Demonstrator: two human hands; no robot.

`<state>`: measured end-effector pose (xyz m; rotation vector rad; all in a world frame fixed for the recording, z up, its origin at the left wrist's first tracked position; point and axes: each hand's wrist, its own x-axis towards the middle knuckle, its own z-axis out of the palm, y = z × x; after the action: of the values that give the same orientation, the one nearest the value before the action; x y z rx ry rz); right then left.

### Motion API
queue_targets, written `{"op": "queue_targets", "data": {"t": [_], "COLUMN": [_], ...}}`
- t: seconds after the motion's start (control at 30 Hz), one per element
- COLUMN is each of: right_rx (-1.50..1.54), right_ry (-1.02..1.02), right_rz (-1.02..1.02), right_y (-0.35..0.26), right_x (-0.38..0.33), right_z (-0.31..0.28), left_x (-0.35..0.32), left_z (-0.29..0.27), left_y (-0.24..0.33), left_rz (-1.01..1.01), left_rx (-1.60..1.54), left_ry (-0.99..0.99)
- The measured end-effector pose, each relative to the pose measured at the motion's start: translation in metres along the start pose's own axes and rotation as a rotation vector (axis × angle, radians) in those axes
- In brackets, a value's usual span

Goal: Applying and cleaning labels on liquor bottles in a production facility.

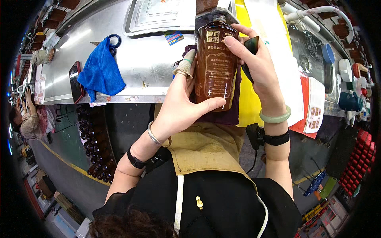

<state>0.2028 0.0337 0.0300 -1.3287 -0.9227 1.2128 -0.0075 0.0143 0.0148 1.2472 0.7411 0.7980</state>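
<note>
A brown glass bottle (217, 65) with gold printing lies in front of me on dark cloth at the bench's near edge, its neck pointing away. My left hand (180, 93) grips its left side, the thumb across its lower front. A worn cloth finger cover (184, 66) sits on a finger of that hand. At the bottle's upper right, my right hand (260, 65) rests its thumb and forefinger against the bottle. A dark, flat, curved piece (251, 46) is held in this hand; its kind cannot be made out.
On the steel bench (139, 65) lie a blue cloth (104, 69), scissors (115, 41), a phone (75, 81) and a metal tray (158, 18). Yellow and white sheets (249, 95) cover the right side, near a sink (313, 51). Several dark bottles (95, 146) stand below left.
</note>
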Motion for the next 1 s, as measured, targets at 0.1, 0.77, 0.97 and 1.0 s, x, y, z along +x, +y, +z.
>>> {"op": "queue_targets", "data": {"t": [0.1, 0.77, 0.97, 1.0], "right_rx": [-0.021, -0.049, -0.021, -0.024], "right_ry": [0.004, 0.04, 0.049, 0.049], "right_rz": [-0.027, -0.044, -0.033, -0.026], "right_y": [-0.001, -0.003, -0.005, -0.006], "right_x": [-0.002, -0.001, -0.002, -0.001], "right_z": [0.004, 0.01, 0.012, 0.012], "left_x": [-0.002, -0.003, -0.004, -0.004], "left_z": [0.004, 0.003, 0.002, 0.002], "left_y": [-0.001, -0.007, -0.009, -0.009], "left_rz": [-0.025, 0.001, 0.009, 0.013], "left_rx": [-0.044, -0.096, -0.045, -0.045], "left_ry": [0.021, 0.015, 0.013, 0.017]}}
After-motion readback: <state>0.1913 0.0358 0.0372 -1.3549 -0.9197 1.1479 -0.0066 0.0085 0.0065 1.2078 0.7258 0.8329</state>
